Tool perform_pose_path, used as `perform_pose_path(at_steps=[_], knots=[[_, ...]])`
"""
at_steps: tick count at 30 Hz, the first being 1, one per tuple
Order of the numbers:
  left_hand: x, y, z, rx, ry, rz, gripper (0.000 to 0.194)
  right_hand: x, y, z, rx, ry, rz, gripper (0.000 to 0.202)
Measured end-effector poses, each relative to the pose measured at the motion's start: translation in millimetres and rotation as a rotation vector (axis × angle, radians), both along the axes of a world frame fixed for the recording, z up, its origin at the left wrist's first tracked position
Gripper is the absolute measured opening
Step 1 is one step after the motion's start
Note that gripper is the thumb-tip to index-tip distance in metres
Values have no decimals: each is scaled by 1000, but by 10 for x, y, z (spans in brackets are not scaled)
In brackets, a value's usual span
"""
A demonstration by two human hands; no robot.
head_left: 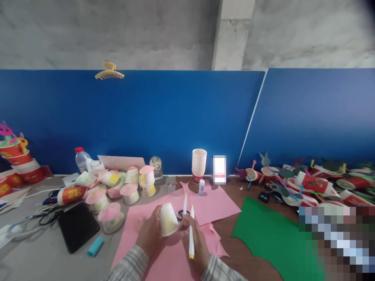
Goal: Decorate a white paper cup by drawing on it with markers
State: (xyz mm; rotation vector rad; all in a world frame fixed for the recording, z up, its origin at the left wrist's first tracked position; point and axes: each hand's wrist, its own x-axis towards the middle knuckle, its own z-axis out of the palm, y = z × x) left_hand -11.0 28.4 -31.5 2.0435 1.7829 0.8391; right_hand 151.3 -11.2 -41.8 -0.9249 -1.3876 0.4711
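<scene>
My left hand [150,231] is wrapped round a white paper cup [168,219], which is tilted with its rim toward me and has pale yellow marks on its side. In my right hand [197,238] is a white marker [191,234] with a yellow end, held close beside the cup. Another white marker [185,203] shows just beyond those fingers. Partly hidden behind the hands lie dark-handled scissors [179,214]. Pink paper [158,261] is spread beneath both hands.
Decorated cups with pink tops [110,215] cluster at the left, near a black tablet [79,225] and a teal marker [95,246]. Stacked cups [199,163] and a glue stick [201,187] stand behind. Green paper [266,234] and a pile of red cups [315,183] are at the right.
</scene>
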Motion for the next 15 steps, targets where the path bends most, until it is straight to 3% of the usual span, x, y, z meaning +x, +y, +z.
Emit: perform_pose_path(at_steps=[9, 15], knots=[[-29, -18, -12, 38, -109, -92, 84, 85, -158, 236, -9, -34, 133, 26], [-25, -39, 15, 24, -68, -98, 83, 57, -109, 221, 82, -14, 172, 32]])
